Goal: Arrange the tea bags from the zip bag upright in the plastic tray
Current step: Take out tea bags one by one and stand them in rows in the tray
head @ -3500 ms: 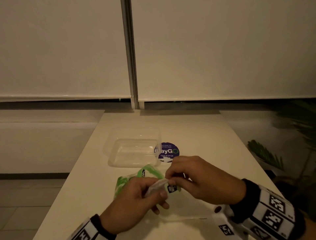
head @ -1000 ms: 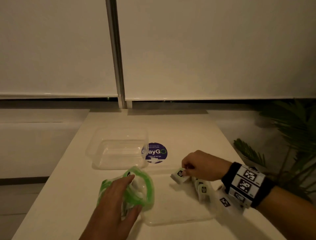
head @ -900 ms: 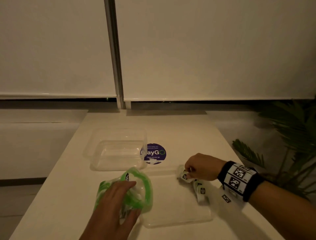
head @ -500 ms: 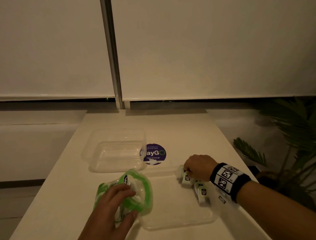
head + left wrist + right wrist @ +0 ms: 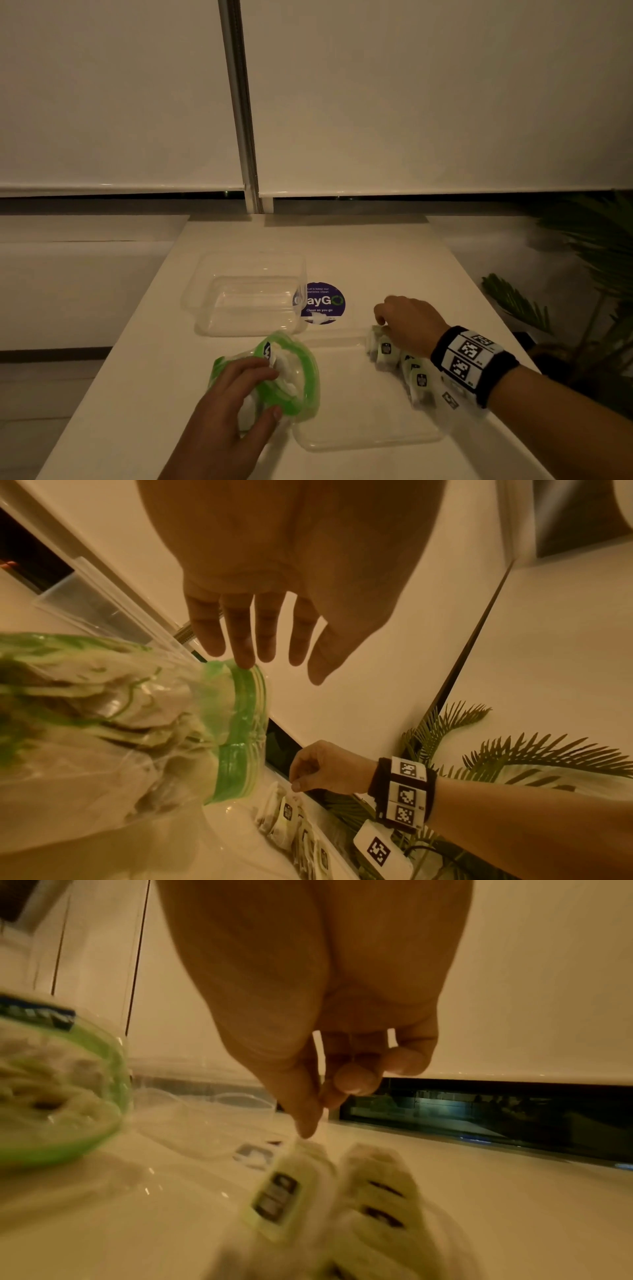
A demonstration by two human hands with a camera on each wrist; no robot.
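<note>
A clear zip bag (image 5: 291, 377) with a green rim lies open at the near left, with several tea bags inside. My left hand (image 5: 274, 394) rests on it with straight fingers; in the left wrist view a fingertip (image 5: 245, 664) touches the green rim (image 5: 240, 723). A flat clear plastic tray (image 5: 359, 421) lies to the right. Several tea bags (image 5: 416, 377) stand in a row along its right side. My right hand (image 5: 378, 329) has curled fingers and pinches the top of the farthest tea bag (image 5: 376, 347), seen as the tea bag (image 5: 281, 1191) under my right hand (image 5: 311, 1123).
A deeper clear plastic container (image 5: 205, 274) stands behind the bag. A round purple sticker (image 5: 322, 303) is on the white table beside it. Palm leaves (image 5: 513, 301) reach in past the table's right edge. A window blind hangs behind the table.
Both hands were at the bag; then my right hand carried a tea bag to the tray's right side and set it at the far end of the row. My left hand stayed on the bag.
</note>
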